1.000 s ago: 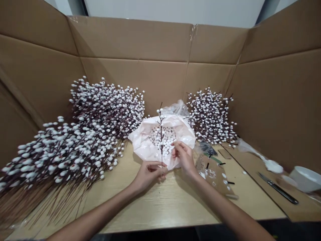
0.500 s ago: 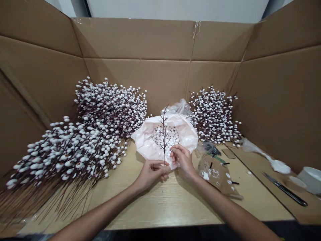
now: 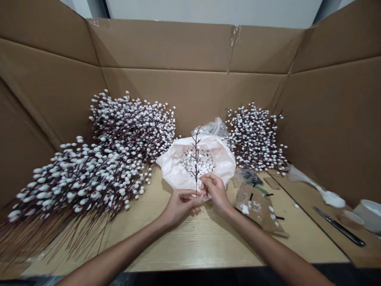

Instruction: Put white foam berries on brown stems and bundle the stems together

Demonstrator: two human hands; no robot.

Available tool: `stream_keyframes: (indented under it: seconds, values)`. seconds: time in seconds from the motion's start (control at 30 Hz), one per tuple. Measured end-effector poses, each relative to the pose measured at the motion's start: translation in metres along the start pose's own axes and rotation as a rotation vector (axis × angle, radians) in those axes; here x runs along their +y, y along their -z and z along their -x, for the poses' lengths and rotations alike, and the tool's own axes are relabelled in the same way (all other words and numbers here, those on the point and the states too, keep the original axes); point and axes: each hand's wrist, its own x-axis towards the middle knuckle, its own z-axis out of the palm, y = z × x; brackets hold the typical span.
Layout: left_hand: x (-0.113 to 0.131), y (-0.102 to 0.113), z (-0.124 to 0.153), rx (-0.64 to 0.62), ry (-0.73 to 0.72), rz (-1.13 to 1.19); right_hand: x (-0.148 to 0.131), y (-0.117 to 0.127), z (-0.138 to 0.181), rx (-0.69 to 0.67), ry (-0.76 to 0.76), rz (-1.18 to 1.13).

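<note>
Upright in front of me is a thin dark brown artificial branch [image 3: 196, 159] with short side twigs and a few white berries. My left hand [image 3: 182, 204] is closed on its lower stem between thumb and fingers. Close beside the stem, a little higher, my right hand [image 3: 214, 193] is closed in a pinch; what its fingertips hold is too small to make out. Behind the branch lies an open white plastic bag [image 3: 169, 169] full of loose white foam berries [image 3: 205, 163].
Bundles of white-berried branches lie at left [image 3: 89, 174] and back right [image 3: 253, 135]. At right are a brown packet [image 3: 262, 222] with white smears, a black-handled knife [image 3: 339, 225], a tape roll [image 3: 351, 218] and a white cup [image 3: 369, 214]. Cardboard walls [image 3: 166, 47] enclose the table.
My right hand has moved slightly down and left, closer to the stem. The left hand keeps its hold, and the branch's top leans a little further right.
</note>
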Motion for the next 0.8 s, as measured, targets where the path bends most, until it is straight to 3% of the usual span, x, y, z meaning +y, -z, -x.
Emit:
stream_keyframes:
  seconds: [0.8]
  values:
    - [0.0027, -0.0001, 0.0002, -0.027, 0.015, -0.012, 0.0024, -0.0006, -0.0013, -0.059, 0.008, 0.112]
